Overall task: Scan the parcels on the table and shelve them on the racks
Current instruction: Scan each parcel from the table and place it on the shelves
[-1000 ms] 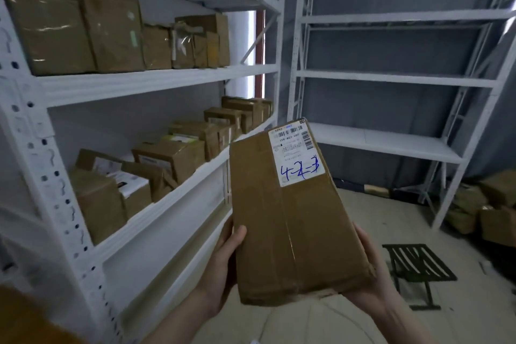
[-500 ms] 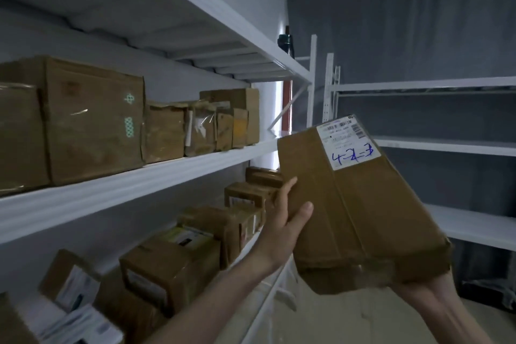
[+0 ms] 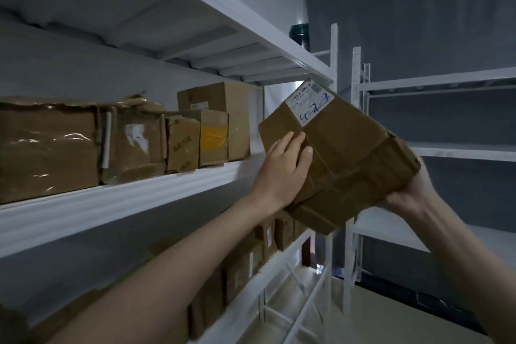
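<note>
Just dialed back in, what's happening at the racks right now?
A person holds a brown parcel in both hands, tilted, its white label uppermost. The left hand lies flat on its face; the right hand supports the lower corner. It is in the air at the open end of the middle shelf, beside the row of boxes, not yet shelved.

A brown parcel (image 3: 343, 159) is held tilted by the left hand (image 3: 282, 173) and right hand (image 3: 410, 190), right of boxes (image 3: 134, 139) on the white rack (image 3: 117, 201).

Dim, bluish room; glare on taped boxes (image 3: 47, 145); wide-angle bending at edges; slight motion blur.
</note>
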The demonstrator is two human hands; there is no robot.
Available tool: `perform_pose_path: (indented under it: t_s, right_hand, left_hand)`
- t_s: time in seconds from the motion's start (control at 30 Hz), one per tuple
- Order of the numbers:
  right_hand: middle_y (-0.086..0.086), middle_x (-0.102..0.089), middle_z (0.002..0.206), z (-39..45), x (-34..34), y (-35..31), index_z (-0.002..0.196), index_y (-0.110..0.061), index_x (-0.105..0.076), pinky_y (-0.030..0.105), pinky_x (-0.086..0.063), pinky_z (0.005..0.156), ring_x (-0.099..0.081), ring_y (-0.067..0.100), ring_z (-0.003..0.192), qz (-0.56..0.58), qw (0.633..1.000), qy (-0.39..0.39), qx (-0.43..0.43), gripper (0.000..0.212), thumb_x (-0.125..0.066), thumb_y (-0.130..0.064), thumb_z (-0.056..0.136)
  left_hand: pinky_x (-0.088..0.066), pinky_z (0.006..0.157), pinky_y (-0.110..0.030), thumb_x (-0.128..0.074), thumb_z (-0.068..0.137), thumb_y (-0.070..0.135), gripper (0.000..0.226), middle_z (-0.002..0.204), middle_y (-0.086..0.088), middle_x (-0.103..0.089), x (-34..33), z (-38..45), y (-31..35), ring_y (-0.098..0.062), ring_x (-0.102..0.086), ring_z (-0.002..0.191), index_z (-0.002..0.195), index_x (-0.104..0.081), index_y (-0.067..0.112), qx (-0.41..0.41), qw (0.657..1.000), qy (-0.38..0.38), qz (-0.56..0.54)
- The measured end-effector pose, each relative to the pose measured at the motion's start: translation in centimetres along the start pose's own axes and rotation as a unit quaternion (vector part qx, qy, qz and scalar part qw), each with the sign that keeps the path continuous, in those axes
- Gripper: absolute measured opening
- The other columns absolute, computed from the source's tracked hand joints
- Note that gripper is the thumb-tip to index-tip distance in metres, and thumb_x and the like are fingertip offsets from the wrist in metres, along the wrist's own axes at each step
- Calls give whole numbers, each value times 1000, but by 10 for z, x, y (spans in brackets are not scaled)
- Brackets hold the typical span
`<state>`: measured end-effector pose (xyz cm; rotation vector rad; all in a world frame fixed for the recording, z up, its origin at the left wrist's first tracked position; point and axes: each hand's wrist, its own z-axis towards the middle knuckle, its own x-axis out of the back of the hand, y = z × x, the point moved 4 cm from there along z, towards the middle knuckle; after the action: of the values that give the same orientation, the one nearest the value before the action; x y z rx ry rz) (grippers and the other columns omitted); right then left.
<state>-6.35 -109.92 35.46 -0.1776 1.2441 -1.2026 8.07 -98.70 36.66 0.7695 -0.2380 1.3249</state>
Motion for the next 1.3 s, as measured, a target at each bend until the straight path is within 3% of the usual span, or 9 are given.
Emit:
perform_pose_path:
  t_s: [0.1, 0.27, 0.4, 0.47, 0.57, 0.67, 0.83, 1.03, 1.3]
  right_hand:
    - [2, -65, 89, 68, 20, -20, 86, -22, -63, 37, -52, 86, -63, 17, 81, -45, 998, -16, -49, 17, -57, -37, 86]
    - [6, -67, 73, 183, 26, -39, 76, -13, -64, 33, -57, 67, -66, 17, 70, -119, 974, -117, -155, 44, -34, -37, 98]
    - [39, -30, 142, 258, 25, -30, 136, 17, -30, 44, -16, 116, -31, 42, 136, -93, 907, -374, -170, 64, -8, -30, 99]
    - [34, -61, 107, 280, 11, -17, 106, 10, -59, 42, -47, 96, -61, 38, 105, -162, 900, -358, -191, 47, -33, -28, 97]
    - [5, -66, 71, 300, -3, -14, 73, -13, -64, 31, -57, 58, -66, 17, 64, -215, 911, -282, -210, 25, -59, -34, 85]
    - [12, -71, 92, 312, -4, -6, 91, -11, -69, 38, -58, 66, -70, 24, 78, -245, 916, -260, -184, 39, -49, -44, 92]
    - [12, -59, 127, 312, 17, 26, 133, -24, -47, 53, -47, 89, -57, 32, 116, -180, 930, -290, -135, 71, -33, -72, 84]
    - [-9, -59, 121, 305, 15, 67, 133, -34, -40, 24, -55, 84, -60, 9, 109, -279, 904, -322, 34, 44, -55, -36, 92]
    - [-6, -49, 132, 294, 20, 108, 141, -21, -37, 34, -46, 98, -52, 9, 114, -388, 871, -218, 207, 43, -45, -28, 99]
  left_hand:
    - [-31, 113, -36, -26, 105, 35, 47, 153, -1, -32, -12, 47, -18, -18, -33, 138, 149, -30, 19, -13, 999, 6, 52]
    - [-36, 109, -38, -27, 105, 21, 47, 151, -7, -32, -20, 102, -44, -24, -39, 133, 151, -24, 12, 21, 991, 36, 125]
    - [-39, 86, -35, -26, 105, 30, 36, 98, -6, -60, -13, 128, -66, -28, -55, 101, 95, -59, 16, 98, 986, 64, 117]
    - [-42, 76, -36, -22, 98, 57, 51, 79, -1, -55, -9, 130, -74, -21, -56, 80, 73, -48, 21, 121, 983, 90, 101]
    - [-50, 88, -39, -19, 77, 85, 84, 105, -4, -60, -11, 131, -86, -20, -59, 96, 102, -54, 12, 148, 976, 93, 129]
    - [-40, 108, -43, -29, 86, 75, 87, 144, -6, -43, -8, 136, -87, -19, -43, 130, 145, -34, 12, 143, 961, 137, 195]
    - [-33, 102, -25, -45, 100, 34, 64, 154, -7, -20, -9, 132, -72, -17, -37, 132, 152, -12, 14, 56, 911, 225, 341]
    - [-26, 112, -58, -47, 97, 32, 54, 154, -18, -27, -11, 134, -83, -32, -26, 143, 146, -35, 11, 53, 767, 219, 600]
    - [-15, 116, -53, -63, 89, 25, 53, 154, -18, -29, -5, 75, -107, -29, -22, 145, 138, -48, 12, 47, 746, 118, 654]
